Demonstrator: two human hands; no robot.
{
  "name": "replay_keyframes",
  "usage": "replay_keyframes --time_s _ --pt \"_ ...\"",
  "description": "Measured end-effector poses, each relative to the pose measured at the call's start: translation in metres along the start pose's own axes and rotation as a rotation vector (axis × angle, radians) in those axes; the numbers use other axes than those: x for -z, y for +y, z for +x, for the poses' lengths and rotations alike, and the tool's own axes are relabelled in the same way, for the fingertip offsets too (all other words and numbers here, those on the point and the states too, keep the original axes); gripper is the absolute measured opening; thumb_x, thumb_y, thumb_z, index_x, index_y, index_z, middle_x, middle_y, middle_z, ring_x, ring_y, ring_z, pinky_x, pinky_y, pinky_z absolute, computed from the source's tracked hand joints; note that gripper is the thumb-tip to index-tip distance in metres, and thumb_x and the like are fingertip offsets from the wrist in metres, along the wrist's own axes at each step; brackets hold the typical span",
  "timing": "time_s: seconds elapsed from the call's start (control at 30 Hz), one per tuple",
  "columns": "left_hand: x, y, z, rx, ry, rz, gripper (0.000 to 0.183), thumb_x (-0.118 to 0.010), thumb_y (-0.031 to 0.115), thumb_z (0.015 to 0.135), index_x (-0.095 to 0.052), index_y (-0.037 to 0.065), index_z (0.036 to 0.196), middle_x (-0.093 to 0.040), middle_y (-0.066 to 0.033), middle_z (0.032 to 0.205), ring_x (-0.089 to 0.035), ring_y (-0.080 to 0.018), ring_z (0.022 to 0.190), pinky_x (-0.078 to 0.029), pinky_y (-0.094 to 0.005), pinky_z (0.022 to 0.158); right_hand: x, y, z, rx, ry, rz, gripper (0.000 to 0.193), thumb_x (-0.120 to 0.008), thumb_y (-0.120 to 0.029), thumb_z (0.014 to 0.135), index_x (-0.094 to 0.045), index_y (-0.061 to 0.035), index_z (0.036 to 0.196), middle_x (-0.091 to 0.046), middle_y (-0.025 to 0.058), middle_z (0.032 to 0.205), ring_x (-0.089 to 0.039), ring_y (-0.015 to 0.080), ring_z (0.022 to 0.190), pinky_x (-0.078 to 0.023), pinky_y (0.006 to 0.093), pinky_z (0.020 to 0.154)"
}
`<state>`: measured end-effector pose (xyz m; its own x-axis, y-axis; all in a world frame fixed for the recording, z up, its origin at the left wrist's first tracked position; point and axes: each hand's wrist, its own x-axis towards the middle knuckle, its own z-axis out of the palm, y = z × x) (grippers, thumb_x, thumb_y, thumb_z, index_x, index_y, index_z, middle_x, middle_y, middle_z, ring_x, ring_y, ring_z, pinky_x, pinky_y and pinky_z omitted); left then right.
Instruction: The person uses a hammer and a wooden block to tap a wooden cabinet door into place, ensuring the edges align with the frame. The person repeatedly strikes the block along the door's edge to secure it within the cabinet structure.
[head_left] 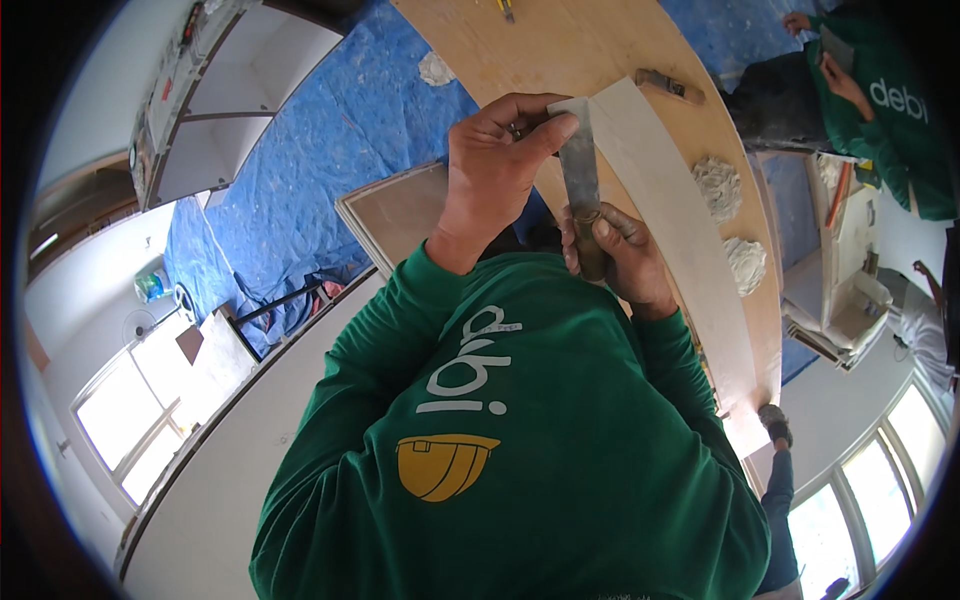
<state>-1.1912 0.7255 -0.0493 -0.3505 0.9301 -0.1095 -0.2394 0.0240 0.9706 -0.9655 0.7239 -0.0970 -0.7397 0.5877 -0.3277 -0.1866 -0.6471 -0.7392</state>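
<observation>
A putty knife (579, 170) with a grey metal blade stretches between my two hands, above the near part of the wooden table. My left hand (497, 150) pinches the blade's far end between thumb and fingers. Lower down, my right hand (636, 255) wraps round the handle (592, 262), its thumb near where the blade begins. Just right of the knife, a long pale strip (675, 200) lies along the tabletop (530, 50). A small wooden block-like tool (670, 87) rests beyond it.
Crumpled white wads (717, 188) sit on the table's right side. A yellow-and-black tool (506, 10) lies at its far end. Blue sheeting (300, 160) covers the floor; stacked panels (395, 210) stand left. A co-worker in green (875, 110) holds a grey flat piece at upper right.
</observation>
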Motion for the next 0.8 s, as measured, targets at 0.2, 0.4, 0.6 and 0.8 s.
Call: replay_keyframes --time_s 0.2,0.4,0.6,0.8 --pt "-0.005 0.002 -0.001 -0.032 0.073 -0.009 0.02 -0.079 0.01 0.103 -0.08 -0.006 0.115 -0.078 -0.004 0.092 -0.069 -0.0071 0.083 -0.057 -0.0235 0.075 -0.001 0.001 -0.002 -0.008 0.001 0.013 0.038 -0.056 -0.029 0.116 -0.067 0.0048 0.13 -0.072 0.0107 0.11 -0.07 0.0173 0.088 -0.058 0.0317 0.081" --pt "-0.003 0.005 -0.003 0.001 0.09 0.026 0.032 -0.075 0.025 0.109 -0.08 -0.007 0.111 -0.079 -0.0062 0.091 -0.071 -0.0096 0.081 -0.059 -0.0271 0.077 -0.002 0.003 -0.002 -0.005 -0.008 0.012 0.039 -0.057 -0.03 0.116 -0.066 0.0053 0.13 -0.072 0.0109 0.111 -0.069 0.0174 0.087 -0.058 0.032 0.081" --pt "-0.002 0.011 0.0 0.141 0.118 -0.218 0.045 -0.068 0.036 0.113 -0.08 -0.008 0.112 -0.081 -0.0094 0.096 -0.075 -0.0135 0.084 -0.061 -0.0306 0.078 -0.005 0.003 -0.003 -0.017 0.005 0.025 0.04 -0.057 -0.031 0.116 -0.066 0.0055 0.13 -0.072 0.0109 0.11 -0.069 0.0174 0.087 -0.058 0.0318 0.081" --pt "0.004 0.017 -0.004 0.072 0.004 0.257 0.035 -0.072 0.027 0.109 -0.078 -0.005 0.121 -0.082 -0.0129 0.11 -0.076 -0.0199 0.092 -0.059 -0.0326 0.084 -0.011 0.005 -0.006 -0.053 0.033 0.017 0.042 -0.06 -0.035 0.115 -0.067 0.0045 0.129 -0.072 0.0098 0.107 -0.069 0.0169 0.087 -0.057 0.0315 0.08"
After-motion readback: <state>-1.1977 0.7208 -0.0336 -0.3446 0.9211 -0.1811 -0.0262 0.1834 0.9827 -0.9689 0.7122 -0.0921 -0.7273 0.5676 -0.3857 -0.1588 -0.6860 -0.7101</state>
